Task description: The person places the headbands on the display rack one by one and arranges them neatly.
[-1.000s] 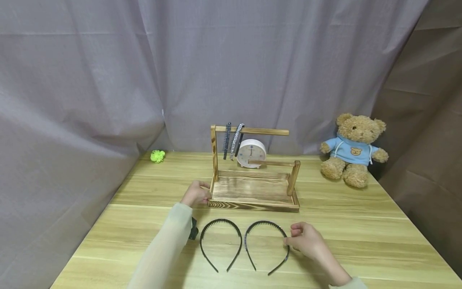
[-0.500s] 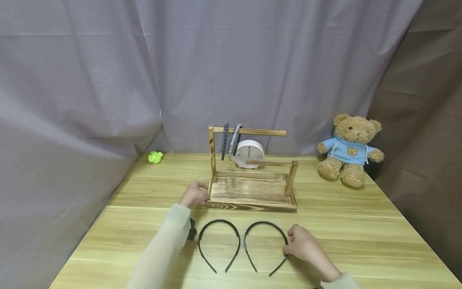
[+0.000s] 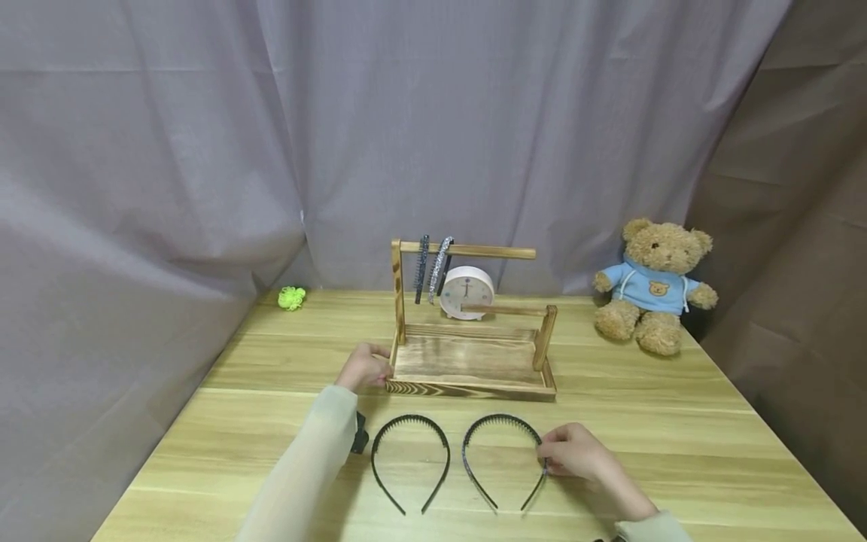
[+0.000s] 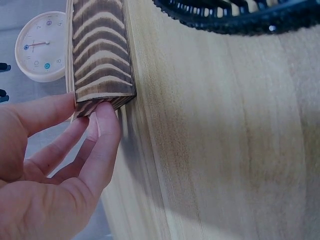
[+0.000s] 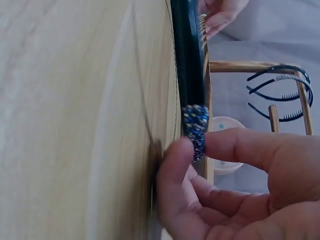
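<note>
In the head view, my left hand point(image 3: 364, 367) holds the front left corner of a wooden rack point(image 3: 467, 389) that has a tray base and two bars. The left wrist view shows thumb and fingers point(image 4: 106, 117) on either side of that corner. My right hand point(image 3: 576, 452) pinches the right side of a black toothed headband point(image 3: 503, 417). Up close, thumb and forefinger grip its glittery blue part point(image 5: 196, 125). Another black headband point(image 3: 411, 418) lies to its left on the table. Two glittery headbands, one dark point(image 3: 421, 267) and one silver point(image 3: 436, 271), hang on the upper bar.
Behind the rack stands a round white clock point(image 3: 467, 286). A teddy bear point(image 3: 655, 290) in a blue hoodie sits at the back right. Something fluffy and bright green point(image 3: 292, 298) lies at the back left. Grey curtains point(image 3: 474, 135) hang behind and beside the table point(image 3: 677, 421).
My right hand has shifted slightly and now pinches the headband, whose ends have swung to the right as it turned. My left hand stays on the rack's corner.
</note>
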Motion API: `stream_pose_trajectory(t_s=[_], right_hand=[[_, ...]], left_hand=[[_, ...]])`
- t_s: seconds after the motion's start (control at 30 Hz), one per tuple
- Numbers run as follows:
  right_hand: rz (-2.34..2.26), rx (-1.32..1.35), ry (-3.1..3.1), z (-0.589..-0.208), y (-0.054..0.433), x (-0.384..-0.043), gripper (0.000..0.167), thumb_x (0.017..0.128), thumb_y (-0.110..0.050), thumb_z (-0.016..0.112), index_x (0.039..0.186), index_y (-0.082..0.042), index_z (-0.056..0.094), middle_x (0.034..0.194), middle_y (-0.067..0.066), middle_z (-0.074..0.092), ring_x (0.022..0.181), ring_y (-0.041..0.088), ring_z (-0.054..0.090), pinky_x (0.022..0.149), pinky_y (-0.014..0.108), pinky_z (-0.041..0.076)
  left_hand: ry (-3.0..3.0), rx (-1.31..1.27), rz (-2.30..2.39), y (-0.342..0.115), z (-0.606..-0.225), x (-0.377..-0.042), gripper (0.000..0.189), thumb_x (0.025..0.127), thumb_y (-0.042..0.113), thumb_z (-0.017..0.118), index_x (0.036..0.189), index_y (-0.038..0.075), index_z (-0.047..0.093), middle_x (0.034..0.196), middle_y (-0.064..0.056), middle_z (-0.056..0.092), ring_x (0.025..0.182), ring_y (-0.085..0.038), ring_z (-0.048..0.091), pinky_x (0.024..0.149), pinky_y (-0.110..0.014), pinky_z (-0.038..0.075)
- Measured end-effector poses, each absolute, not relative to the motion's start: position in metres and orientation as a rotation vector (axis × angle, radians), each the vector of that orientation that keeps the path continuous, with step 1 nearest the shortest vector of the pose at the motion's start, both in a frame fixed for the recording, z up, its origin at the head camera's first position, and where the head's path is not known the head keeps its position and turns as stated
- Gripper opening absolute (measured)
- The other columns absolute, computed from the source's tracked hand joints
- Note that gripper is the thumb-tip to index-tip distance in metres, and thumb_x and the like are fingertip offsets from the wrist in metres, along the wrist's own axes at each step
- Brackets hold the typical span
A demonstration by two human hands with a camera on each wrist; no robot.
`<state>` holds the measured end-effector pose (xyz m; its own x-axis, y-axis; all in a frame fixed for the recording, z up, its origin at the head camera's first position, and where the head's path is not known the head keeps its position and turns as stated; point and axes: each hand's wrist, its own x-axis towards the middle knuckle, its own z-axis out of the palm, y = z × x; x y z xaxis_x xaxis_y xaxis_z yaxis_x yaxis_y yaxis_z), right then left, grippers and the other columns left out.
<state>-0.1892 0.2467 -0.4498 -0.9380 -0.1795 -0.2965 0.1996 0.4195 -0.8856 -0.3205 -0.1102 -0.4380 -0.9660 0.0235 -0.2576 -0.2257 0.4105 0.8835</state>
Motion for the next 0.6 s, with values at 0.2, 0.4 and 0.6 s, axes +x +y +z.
stream_pose_trajectory(t_s=[0.2, 0.4, 0.6], right_hand=[[-1.694, -0.051, 2.082, -0.453, 0.2551, -0.1895, 0.029, 0.094, -0.004, 0.058, 0.109, 0.021, 0.056, 0.085, 0.008, 0.067, 0.074, 0.013, 0.065, 0.071, 0.025, 0.061], [-1.79, -0.119, 2.032, -0.4514, 0.257, -0.1887, 0.039, 0.095, -0.007, 0.058, 0.118, 0.023, 0.048, 0.091, 0.011, 0.068, 0.08, 0.015, 0.067, 0.078, 0.029, 0.061], [-1.84, -0.087, 2.134, -0.4446, 0.2506, -0.1872, 0.04, 0.095, -0.007, 0.059, 0.121, 0.02, 0.046, 0.092, 0.012, 0.067, 0.083, 0.018, 0.068, 0.078, 0.03, 0.061]], left_hand=[[2.449, -0.176, 1.573, -0.1104, -0.4389, -0.3199, 0.043, 0.084, -0.006, 0.062, 0.127, -0.007, 0.056, 0.08, -0.009, 0.06, 0.058, -0.01, 0.053, 0.061, -0.023, 0.057], [2.442, -0.177, 1.583, -0.1095, -0.4388, -0.3198, 0.043, 0.084, -0.007, 0.062, 0.127, -0.007, 0.056, 0.075, -0.008, 0.059, 0.056, -0.01, 0.052, 0.059, -0.023, 0.056], [2.443, -0.182, 1.574, -0.1095, -0.4386, -0.3206, 0.04, 0.086, -0.006, 0.062, 0.126, -0.007, 0.057, 0.073, -0.006, 0.057, 0.054, -0.008, 0.05, 0.055, -0.019, 0.053]])
